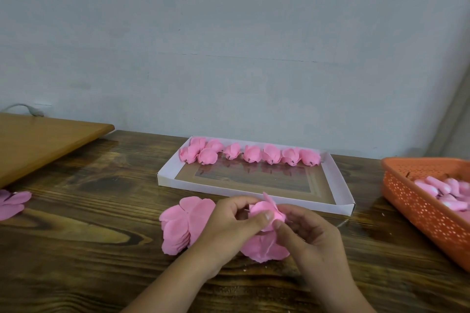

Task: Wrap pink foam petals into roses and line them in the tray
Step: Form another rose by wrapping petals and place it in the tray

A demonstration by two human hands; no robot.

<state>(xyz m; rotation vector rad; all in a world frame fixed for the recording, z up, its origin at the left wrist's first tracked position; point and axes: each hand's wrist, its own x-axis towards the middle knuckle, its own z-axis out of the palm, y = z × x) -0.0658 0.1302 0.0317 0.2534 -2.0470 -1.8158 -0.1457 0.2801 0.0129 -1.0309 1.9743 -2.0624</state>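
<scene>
Wrapping a rose above the bench

My left grip point(230, 221) and right grip point(309, 232) both pinch the half-wrapped rose point(264, 211) over loose pink petals point(183, 223), just before the white tray point(338, 185) holding finished roses point(251, 154).

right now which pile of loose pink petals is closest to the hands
The stack of flat petals on the table just left of the left hand, partly under it. The other loose petals lie far off at the table's left edge.
</scene>
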